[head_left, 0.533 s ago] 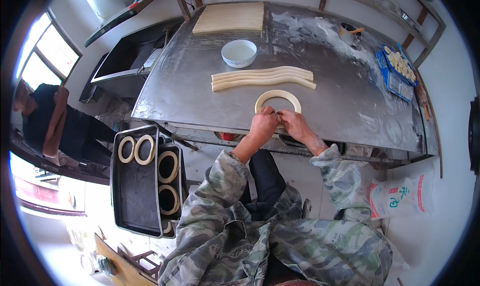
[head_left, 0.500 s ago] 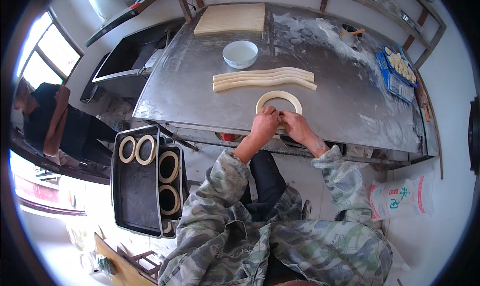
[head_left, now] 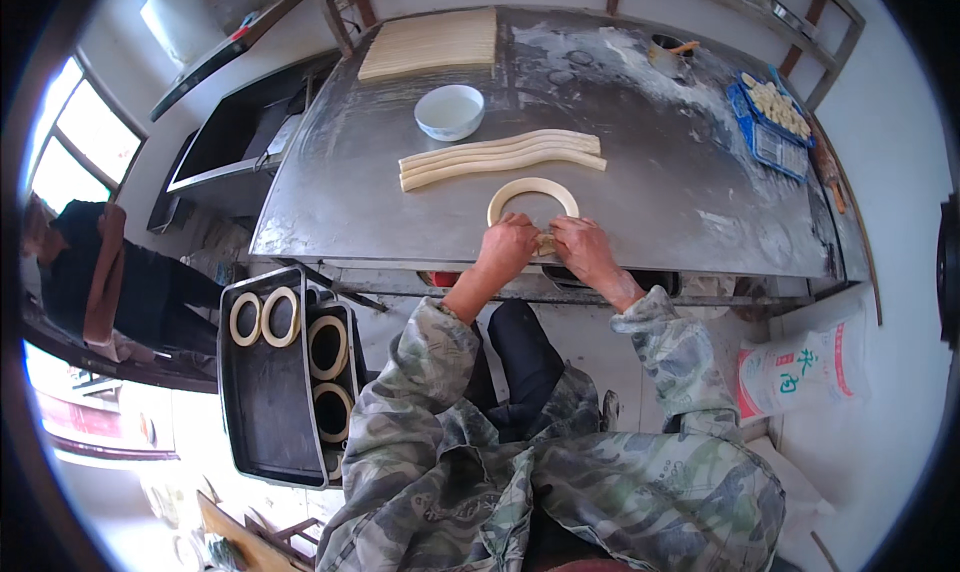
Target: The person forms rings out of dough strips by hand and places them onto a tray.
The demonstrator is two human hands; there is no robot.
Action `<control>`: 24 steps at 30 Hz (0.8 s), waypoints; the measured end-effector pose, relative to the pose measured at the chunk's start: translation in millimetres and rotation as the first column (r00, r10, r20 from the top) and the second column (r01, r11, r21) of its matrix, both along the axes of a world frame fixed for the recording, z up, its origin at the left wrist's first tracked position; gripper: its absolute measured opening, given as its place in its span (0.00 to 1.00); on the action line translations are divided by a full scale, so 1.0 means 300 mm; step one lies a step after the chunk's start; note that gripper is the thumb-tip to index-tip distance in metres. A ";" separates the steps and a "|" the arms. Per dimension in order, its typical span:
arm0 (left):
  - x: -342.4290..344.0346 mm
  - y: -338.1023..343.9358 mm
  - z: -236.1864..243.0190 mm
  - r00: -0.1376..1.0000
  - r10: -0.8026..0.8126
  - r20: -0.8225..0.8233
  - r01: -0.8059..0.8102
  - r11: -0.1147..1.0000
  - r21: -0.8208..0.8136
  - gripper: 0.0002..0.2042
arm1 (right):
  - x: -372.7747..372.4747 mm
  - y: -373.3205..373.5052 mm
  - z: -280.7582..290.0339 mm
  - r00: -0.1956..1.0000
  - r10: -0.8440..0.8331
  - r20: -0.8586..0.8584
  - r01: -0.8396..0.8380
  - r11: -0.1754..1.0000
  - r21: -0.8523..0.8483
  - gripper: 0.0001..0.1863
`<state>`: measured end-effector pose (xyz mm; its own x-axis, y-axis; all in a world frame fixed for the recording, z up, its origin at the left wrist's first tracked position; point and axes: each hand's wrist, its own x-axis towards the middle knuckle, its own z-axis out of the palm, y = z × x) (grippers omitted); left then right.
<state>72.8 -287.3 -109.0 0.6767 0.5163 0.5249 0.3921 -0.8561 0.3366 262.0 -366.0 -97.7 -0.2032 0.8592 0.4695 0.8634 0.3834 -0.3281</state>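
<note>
A pale dough ring (head_left: 533,185) lies at the table's near edge, its round far side resting on the metal. My left hand (head_left: 508,243) grips its near left part with curled fingers, and my right hand (head_left: 585,247) grips the near right part. Between the two hands a short stretch of dough shows; whether the ends are joined there I cannot tell. Just beyond the ring lie several long dough strips (head_left: 500,157) side by side. A white bowl (head_left: 450,129) stands behind them.
More dough strips (head_left: 430,47) lie at the far left of the metal table (head_left: 680,197). Dough pieces (head_left: 778,107) sit on a blue scale at right, near a rolling pin (head_left: 828,167). Black trays (head_left: 270,402) with dough rings stand at lower left. A person (head_left: 95,272) is at far left.
My hands have moved slightly apart, and dough now shows between them. The ring stays in my fingers. The whole view has shifted a little.
</note>
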 end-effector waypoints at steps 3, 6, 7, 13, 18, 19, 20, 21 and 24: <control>-0.003 0.005 0.009 0.998 -0.015 -0.055 0.013 0.999 -0.030 0.06 | 0.007 -0.002 -0.011 1.000 -0.016 -0.008 0.016 1.000 -0.017 0.08; 0.007 0.008 0.000 0.996 -0.002 -0.084 0.002 1.000 -0.004 0.05 | 0.005 0.006 -0.031 1.000 -0.016 -0.020 0.017 0.998 0.056 0.10; 0.009 0.005 -0.004 0.996 0.007 -0.086 -0.007 1.000 -0.001 0.05 | 0.005 0.008 -0.039 1.000 -0.020 -0.022 0.022 0.998 0.067 0.10; 0.014 -0.010 -0.007 0.998 0.005 -0.068 -0.006 1.000 -0.010 0.04 | -0.007 0.004 -0.027 1.000 -0.022 -0.020 0.023 0.998 0.057 0.09; 0.024 -0.019 -0.031 0.998 0.001 0.061 0.002 0.999 -0.040 0.05 | -0.009 0.017 -0.007 0.959 -0.096 -0.267 0.051 0.984 -0.171 0.11; 0.020 -0.019 -0.034 0.993 0.019 0.116 -0.015 0.999 -0.040 0.05 | -0.018 0.021 -0.004 0.958 -0.111 -0.264 0.054 0.975 -0.214 0.12; 0.014 -0.021 -0.033 0.986 0.037 0.165 -0.031 0.999 -0.040 0.05 | -0.028 0.023 -0.001 0.956 -0.126 -0.265 0.056 0.965 -0.258 0.12; 0.013 -0.018 -0.032 0.988 0.029 0.154 -0.022 0.999 -0.049 0.05 | -0.030 0.030 -0.008 0.957 -0.143 -0.254 0.079 0.966 -0.245 0.13; 0.010 -0.007 -0.038 0.991 0.024 0.128 -0.014 0.997 -0.077 0.04 | -0.041 0.048 -0.017 0.947 -0.153 -0.283 0.102 0.977 -0.188 0.12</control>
